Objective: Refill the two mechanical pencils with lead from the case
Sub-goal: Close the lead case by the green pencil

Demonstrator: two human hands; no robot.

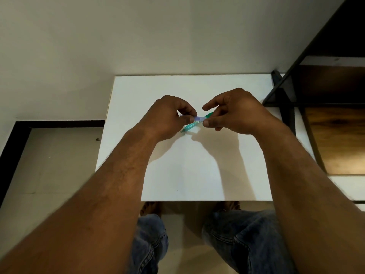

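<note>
Over the middle of the white table (pixel 197 175), the left hand (pixel 167 117) pinches a slim purple tube (pixel 197 118) in curled fingers, the right hand (pixel 237 111) nips its other end, and a green pencil (pixel 188 127) crosses just beneath.

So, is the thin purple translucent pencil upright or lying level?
Level: the thin purple translucent pencil runs sideways between both hands, the left hand pinching one end, the right hand the other.
</note>
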